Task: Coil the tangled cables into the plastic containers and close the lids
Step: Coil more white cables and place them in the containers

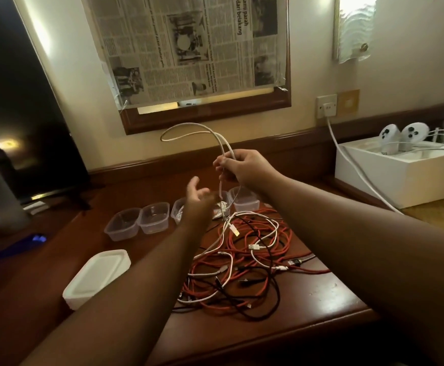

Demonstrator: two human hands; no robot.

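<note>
A lived-in home room: a wooden bench (321,294) against a cream wall, a dark television (17,114), a newspaper-covered mirror (189,48) and a wall socket (327,106).

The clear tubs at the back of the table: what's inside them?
The two left tubs look empty. The left hand covers part of the third tub; white cable shows inside it. The far right tub seems empty.

1. My only view comes from the head camera, wide-angle, looking forward and down over the table (334,291).
2. It sits close: both forearms reach in from the bottom edge.
</note>
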